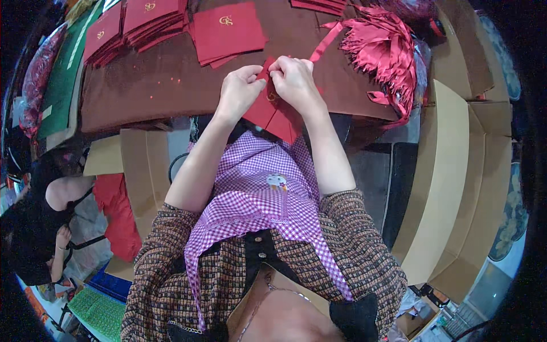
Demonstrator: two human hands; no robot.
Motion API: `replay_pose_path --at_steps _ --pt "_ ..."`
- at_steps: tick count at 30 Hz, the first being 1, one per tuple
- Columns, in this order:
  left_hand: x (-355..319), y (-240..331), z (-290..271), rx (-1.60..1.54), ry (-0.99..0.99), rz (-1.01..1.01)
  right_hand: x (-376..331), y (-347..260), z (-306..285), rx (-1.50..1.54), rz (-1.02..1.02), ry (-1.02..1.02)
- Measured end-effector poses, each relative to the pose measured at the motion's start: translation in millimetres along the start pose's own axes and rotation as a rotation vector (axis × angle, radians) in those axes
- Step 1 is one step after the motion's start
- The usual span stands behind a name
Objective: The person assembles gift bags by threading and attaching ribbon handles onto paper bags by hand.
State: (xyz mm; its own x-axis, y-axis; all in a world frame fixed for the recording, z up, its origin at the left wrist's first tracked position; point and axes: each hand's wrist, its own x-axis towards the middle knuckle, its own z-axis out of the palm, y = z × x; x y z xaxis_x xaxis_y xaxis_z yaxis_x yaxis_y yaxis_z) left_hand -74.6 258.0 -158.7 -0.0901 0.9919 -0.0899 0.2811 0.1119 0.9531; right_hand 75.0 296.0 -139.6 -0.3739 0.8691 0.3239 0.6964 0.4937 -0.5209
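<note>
A red card (272, 114) sits at upper centre of the frame, over the near edge of the brown worktop (148, 85), pinched at its top by the left hand (239, 88) and right hand (293, 80), with red card stacks (171, 25) upper left and red ribbons (384, 48) upper right.

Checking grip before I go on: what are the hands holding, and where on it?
Both the left hand and right hand pinch one red folded card at its upper edge, fingertips meeting there.
</note>
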Motion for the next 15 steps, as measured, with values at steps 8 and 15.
replay_pose_path --at_steps 8,15 --pt "-0.4 -0.5 -0.9 -0.081 0.014 0.053 3.4 -1.2 9.0 0.087 -0.031 0.055" --pt "0.7 2.7 -9.9 -0.161 -0.071 0.023 7.4 1.2 4.9 0.402 0.189 -0.06"
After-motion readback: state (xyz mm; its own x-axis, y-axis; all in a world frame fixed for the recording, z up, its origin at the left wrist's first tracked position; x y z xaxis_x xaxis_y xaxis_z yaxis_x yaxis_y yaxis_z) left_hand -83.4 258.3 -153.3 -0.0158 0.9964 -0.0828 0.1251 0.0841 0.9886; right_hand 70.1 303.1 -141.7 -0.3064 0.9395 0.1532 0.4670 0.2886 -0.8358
